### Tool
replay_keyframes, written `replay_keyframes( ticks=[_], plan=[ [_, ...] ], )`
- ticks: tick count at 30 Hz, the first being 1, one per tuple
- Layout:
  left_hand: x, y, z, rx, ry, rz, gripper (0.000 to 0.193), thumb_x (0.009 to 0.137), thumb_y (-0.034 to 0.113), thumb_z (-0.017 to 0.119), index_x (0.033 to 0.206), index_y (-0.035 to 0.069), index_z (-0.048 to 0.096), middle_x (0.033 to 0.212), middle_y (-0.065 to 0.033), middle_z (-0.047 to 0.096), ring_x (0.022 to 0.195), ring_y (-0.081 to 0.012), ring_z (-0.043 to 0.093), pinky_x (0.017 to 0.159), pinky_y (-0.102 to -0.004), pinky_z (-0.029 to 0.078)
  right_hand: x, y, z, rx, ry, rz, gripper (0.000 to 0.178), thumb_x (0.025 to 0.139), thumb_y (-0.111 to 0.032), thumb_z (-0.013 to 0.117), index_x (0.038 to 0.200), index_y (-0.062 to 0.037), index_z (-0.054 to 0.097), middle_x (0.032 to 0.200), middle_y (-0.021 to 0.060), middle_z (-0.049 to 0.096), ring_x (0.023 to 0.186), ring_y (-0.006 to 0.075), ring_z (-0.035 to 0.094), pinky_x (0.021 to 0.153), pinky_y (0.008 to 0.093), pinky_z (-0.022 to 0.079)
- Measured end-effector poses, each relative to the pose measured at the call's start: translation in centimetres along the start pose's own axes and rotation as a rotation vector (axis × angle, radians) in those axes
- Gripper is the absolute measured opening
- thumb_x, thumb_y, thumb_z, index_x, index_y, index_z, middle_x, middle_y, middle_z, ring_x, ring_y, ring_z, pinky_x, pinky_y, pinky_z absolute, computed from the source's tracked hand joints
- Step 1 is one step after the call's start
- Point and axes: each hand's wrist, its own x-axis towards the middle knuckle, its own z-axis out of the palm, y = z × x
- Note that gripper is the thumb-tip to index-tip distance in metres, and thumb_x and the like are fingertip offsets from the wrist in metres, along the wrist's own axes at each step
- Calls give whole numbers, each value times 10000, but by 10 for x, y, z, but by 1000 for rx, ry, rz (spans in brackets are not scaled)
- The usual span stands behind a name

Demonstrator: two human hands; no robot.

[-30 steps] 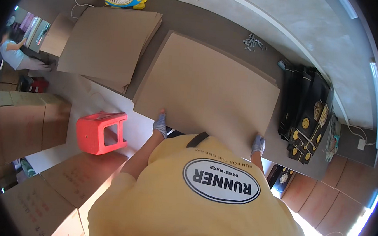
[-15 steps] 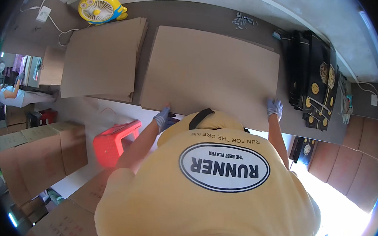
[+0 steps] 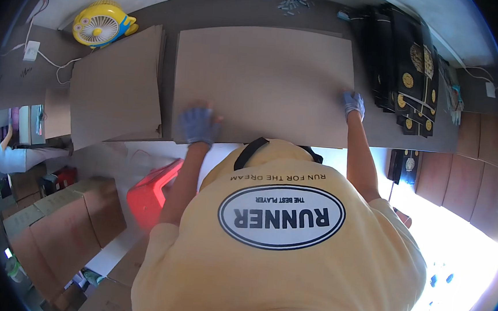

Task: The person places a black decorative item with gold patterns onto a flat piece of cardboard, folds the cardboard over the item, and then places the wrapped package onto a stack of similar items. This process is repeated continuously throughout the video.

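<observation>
1 yellow fan [image 3: 99,25] (partly blue); 1 red stool [image 3: 144,197] near cardboard boxes [image 3: 66,229].

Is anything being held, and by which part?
No clear hold shows: the blurred left hand is spread over the near left part of the cardboard sheet; the right hand is at its right edge, but whether it grips cannot be told.

L hand [image 3: 198,125] moved up over cardbd [image 3: 266,78], prob. touching.

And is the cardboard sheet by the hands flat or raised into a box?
Flat: the cardboard sheet shows one broad face with no raised walls.
</observation>
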Motion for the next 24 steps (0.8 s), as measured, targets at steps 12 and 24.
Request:
replay_keyframes(
  ticks=[12,24],
  plan=[
    [-18,45,35,-94,56,112,654,885,478,494,1455,193,347,1553,-97,225,1410,-377,214,1091,-596,202,39,26,-7,112,-46,-121,549,744,-475,714,1125,-82,670,1115,123,672,1067,276,620,937,338,455],
    [-6,2,38,-439,299,-300,604,866,420,554,1336,49,480,1309,-191,473,1244,-356,423,1026,-434,381,152,88,3,188,-4,-197,417,765,-420,719,1070,-136,702,1025,88,706,982,238,661,857,354,496]
  ],
)
